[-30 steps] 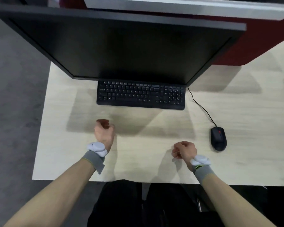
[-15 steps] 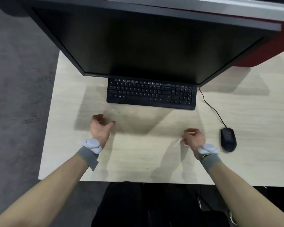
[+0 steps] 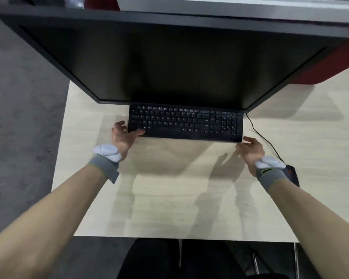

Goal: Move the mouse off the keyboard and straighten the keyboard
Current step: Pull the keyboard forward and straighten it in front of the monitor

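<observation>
A black keyboard (image 3: 186, 122) lies on the pale wooden desk (image 3: 169, 198), its far edge tucked under the monitor. It sits nearly square to the desk edge. My left hand (image 3: 123, 135) grips the keyboard's near left corner, thumb on the keys and fingers around the side. My right hand (image 3: 250, 148) touches the near right corner with its fingertips. The black mouse (image 3: 292, 175) with a red wheel rests on the desk to the right of the keyboard, mostly hidden behind my right wrist. Its cable (image 3: 260, 133) runs back toward the monitor.
A large black monitor (image 3: 169, 63) overhangs the back of the desk. A red partition (image 3: 334, 65) and a white ledge (image 3: 230, 7) stand behind it. Grey floor (image 3: 18, 117) lies to the left. My dark-clothed legs (image 3: 159, 258) show below the front edge.
Both hands moved forward from the bare desk to the keyboard's near corners and opened from loose fists. The camera came closer. The mouse stayed on the desk at the right.
</observation>
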Available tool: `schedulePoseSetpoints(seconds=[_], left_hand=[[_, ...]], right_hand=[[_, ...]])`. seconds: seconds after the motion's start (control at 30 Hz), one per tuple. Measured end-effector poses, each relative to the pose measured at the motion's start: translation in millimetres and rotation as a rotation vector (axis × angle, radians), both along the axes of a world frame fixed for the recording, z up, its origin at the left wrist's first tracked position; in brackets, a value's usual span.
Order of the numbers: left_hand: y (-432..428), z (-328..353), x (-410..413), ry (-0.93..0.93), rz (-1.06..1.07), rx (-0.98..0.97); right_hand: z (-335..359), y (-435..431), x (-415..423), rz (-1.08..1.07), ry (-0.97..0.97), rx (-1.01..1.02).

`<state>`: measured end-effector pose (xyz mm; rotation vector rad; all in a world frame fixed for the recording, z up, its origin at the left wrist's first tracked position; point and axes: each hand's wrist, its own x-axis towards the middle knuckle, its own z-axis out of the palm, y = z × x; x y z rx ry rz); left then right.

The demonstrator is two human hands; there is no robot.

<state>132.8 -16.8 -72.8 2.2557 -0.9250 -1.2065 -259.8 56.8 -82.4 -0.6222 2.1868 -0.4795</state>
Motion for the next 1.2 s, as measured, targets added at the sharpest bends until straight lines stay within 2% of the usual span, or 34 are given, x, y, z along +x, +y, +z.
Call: schedulePoseSetpoints(seconds=[0.2, 0.4, 0.6, 1.0, 1.2], left_hand=[[-19.7, 1.6, -0.9, 0.006, -0.039, 0.079], [-33.4, 1.0, -5.2, 0.054, -0.042, 0.083], [-44.8, 2.5, -9.7, 0.097, -0.084, 0.08], [-45.7, 14.3, -5.6, 0.273, 0.121, 0.087], [-16.5, 22.1, 9.5, 0.218, 0.136, 0.095]], right_hand=[[-2.2, -26.0, -2.2, -0.006, -0.012, 0.02], [-3.5, -46.5, 0.2, 0.02, 0.032, -0.005], [1.7, -66.6, 0.9, 0.024, -0.003, -0.034], [5.0, -64.7, 2.0, -0.154, -0.102, -0.042], [11.9, -36.1, 19.5, -0.16, -0.161, -0.01]])
